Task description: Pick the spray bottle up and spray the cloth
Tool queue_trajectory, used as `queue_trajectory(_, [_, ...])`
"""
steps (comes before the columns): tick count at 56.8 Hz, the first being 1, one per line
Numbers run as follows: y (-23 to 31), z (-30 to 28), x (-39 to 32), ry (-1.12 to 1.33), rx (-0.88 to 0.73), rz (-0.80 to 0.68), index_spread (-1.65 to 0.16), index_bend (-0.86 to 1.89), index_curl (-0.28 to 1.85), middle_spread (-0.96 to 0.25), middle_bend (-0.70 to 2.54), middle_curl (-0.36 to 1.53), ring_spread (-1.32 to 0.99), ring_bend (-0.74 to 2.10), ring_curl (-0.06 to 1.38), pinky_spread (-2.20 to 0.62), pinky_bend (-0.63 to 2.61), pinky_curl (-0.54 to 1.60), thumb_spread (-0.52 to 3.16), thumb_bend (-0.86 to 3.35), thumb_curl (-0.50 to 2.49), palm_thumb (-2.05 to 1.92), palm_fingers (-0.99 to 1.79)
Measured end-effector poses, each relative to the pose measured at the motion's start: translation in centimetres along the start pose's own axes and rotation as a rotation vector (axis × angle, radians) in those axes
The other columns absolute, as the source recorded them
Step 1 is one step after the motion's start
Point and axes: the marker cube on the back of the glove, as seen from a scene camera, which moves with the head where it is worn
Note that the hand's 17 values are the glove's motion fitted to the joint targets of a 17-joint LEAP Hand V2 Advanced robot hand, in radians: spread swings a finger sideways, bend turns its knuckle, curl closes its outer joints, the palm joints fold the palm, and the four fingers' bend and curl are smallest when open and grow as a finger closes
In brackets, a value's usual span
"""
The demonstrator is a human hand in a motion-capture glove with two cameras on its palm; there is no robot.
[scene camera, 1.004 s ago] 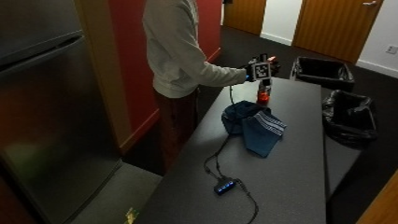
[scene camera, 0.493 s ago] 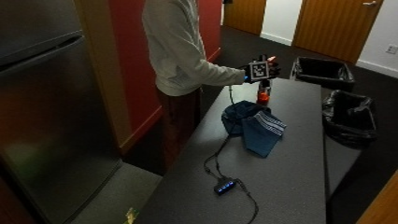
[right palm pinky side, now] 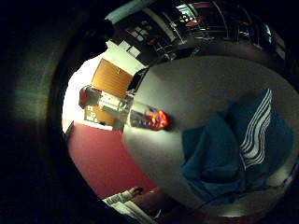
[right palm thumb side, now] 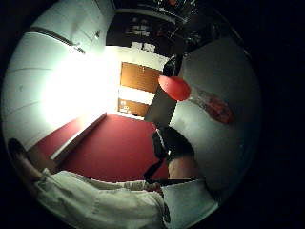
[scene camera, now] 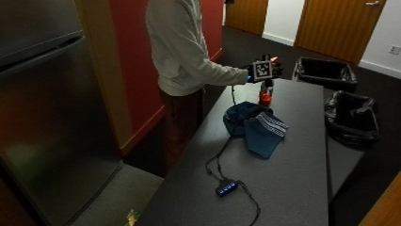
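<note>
A spray bottle with a red head and orange liquid in its base stands upright on the grey table near its far end. My gloved right hand hovers just above the bottle and holds nothing; its fingers look relaxed. A blue cloth with white stripes lies crumpled on the table, just in front of the bottle. In the palm views the bottle stands free on the table beside the cloth, and the gloved thumb shows apart from it.
Two black bins stand by the table's far right side. A cable runs from the hand along the table to a small box with blue lights. A steel fridge stands at the left.
The hand has stayed above the bottle, dipping only slightly. Bottle and cloth have not moved.
</note>
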Motion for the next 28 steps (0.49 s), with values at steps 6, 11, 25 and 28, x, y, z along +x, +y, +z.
queue_trajectory(6, [-1.1, -0.2, -0.5, -0.038, 0.069, 0.004, -0.35, 0.12, 0.21, -0.07, 0.23, 0.37, -0.09, 0.4, 0.32, 0.03, 0.38, 0.36, 0.92, -0.03, 0.4, 0.68, 0.42])
queue_trajectory(11, [-2.2, 0.5, -2.7, -0.185, 0.135, 0.006, -0.35, 0.11, 0.21, -0.07, 0.22, 0.37, -0.09, 0.4, 0.32, 0.03, 0.37, 0.35, 0.93, -0.03, 0.4, 0.68, 0.43])
queue_trajectory(25, [-1.9, 0.0, -3.6, -0.257, 0.1, -0.006, -0.35, 0.12, 0.21, -0.07, 0.23, 0.37, -0.09, 0.4, 0.32, 0.03, 0.37, 0.35, 0.93, -0.03, 0.4, 0.68, 0.43])
queue_trajectory(28, [-1.8, -0.6, -4.8, -0.352, 0.094, -0.013, -0.35, 0.11, 0.21, -0.07, 0.23, 0.37, -0.09, 0.4, 0.32, 0.03, 0.37, 0.35, 0.93, -0.03, 0.4, 0.68, 0.43])
